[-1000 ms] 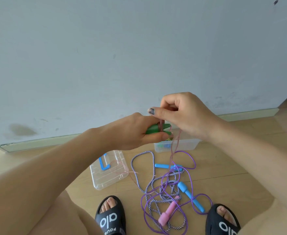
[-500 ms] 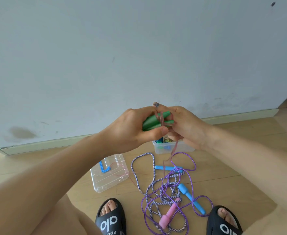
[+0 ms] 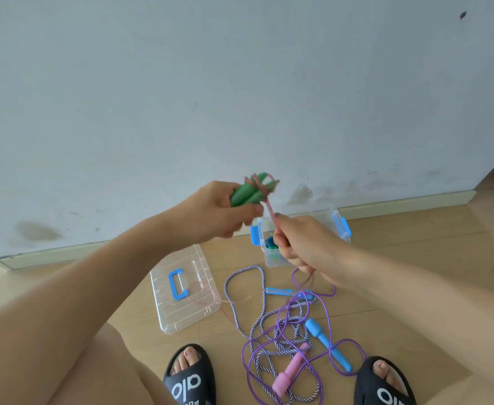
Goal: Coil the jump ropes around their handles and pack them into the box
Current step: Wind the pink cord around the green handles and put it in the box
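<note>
My left hand (image 3: 210,213) grips the pair of green plastic handles (image 3: 247,192), raised before the wall. My right hand (image 3: 304,247), lower, pinches their thin pink rope (image 3: 270,210) taut, above the clear plastic box (image 3: 339,226).

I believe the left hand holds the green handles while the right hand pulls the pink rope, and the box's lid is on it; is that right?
Not quite: in the head view the lid lies on the floor beside the open box. The left hand does hold the green handles while the right hand pulls the pink rope.
</note>
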{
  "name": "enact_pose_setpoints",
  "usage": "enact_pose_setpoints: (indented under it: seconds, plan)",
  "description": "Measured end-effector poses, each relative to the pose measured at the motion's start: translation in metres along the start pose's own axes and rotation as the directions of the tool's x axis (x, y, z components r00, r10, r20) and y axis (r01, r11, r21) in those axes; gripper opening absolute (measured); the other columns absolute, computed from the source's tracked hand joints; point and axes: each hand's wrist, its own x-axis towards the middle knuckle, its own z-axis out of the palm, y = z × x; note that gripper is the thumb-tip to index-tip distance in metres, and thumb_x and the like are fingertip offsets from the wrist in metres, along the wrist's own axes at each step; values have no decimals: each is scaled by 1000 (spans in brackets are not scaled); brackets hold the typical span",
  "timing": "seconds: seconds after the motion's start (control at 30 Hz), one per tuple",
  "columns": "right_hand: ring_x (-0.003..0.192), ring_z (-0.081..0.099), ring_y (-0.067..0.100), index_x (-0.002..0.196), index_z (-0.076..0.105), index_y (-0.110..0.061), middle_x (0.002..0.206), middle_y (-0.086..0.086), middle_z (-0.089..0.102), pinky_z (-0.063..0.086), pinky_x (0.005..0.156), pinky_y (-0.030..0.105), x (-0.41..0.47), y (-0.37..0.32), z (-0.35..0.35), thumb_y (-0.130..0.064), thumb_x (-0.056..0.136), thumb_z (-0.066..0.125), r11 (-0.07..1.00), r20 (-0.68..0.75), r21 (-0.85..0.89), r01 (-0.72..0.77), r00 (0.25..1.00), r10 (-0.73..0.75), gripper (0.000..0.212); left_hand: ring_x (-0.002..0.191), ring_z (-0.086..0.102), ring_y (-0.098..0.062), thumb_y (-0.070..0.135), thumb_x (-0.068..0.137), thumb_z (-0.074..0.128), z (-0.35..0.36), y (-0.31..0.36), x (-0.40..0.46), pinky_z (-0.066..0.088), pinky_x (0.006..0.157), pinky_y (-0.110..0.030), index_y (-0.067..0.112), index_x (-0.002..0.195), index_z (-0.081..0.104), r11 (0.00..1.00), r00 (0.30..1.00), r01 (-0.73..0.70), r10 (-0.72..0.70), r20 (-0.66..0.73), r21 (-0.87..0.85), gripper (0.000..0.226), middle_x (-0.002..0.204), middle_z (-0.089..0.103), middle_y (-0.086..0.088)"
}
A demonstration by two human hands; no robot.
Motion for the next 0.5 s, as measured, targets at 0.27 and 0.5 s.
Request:
enact_pose_setpoints:
  seconds: [0.27, 0.5]
  plan:
    - [55, 29, 18, 67, 40, -5, 56, 3, 38, 24, 51, 32, -9, -5, 6, -34, 101, 40, 804, -114, -531, 269, 917, -382, 45, 59, 46, -17, 32, 95, 58, -3, -22, 19, 38, 54, -27, 7, 78, 51, 872, 987, 115, -47, -153, 476, 31, 68, 52, -3]
    - [49, 29, 19, 56, 31, -19, 45, 0, 31, 19, 46, 27, -11, -18, -2, -35, 96, 53, 512, 58, -712, 481, 767, -639, 49, 65, 50, -19, 29, 95, 54, 2, -34, 25, 39, 55, -30, 14, 72, 45, 684, 998, 63, -21, -67, 726, 29, 71, 55, -2]
